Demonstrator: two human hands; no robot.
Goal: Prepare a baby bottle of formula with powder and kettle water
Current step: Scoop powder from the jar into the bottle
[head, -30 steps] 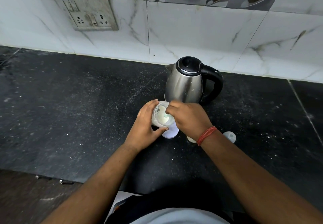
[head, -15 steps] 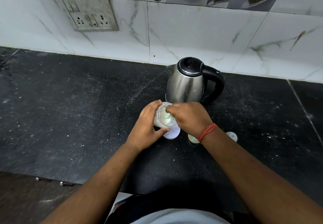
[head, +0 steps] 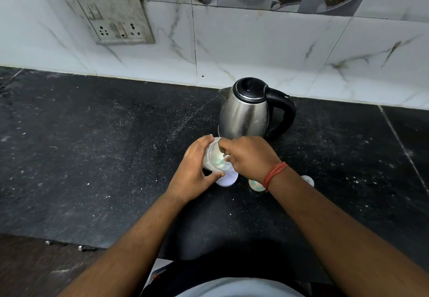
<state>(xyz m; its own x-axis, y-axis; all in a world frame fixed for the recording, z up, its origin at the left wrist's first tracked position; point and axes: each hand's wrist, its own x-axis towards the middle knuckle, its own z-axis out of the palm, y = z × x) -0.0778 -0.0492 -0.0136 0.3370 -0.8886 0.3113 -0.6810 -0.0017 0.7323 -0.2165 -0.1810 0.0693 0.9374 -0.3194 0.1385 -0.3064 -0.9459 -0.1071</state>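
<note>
Your left hand point(head: 193, 171) wraps its grip round the side of the baby bottle point(head: 214, 157), fingers curled over the far wall and thumb across the near one. The bottle is clear plastic, open at the mouth and tilted toward you, its inside clouded with pale powder. It sits just in front of the kettle point(head: 246, 111), low over the black desk point(head: 92, 157). Your right hand point(head: 249, 156) hovers at the bottle's mouth, its grip pinching a small pale scoop point(head: 225, 158) whose end dips inside the rim. A white round base point(head: 227, 178) shows beneath the bottle. Two small pale lids point(head: 255, 184) lie on the desk beyond your right wrist, which wears a red thread band point(head: 274, 175).
</note>
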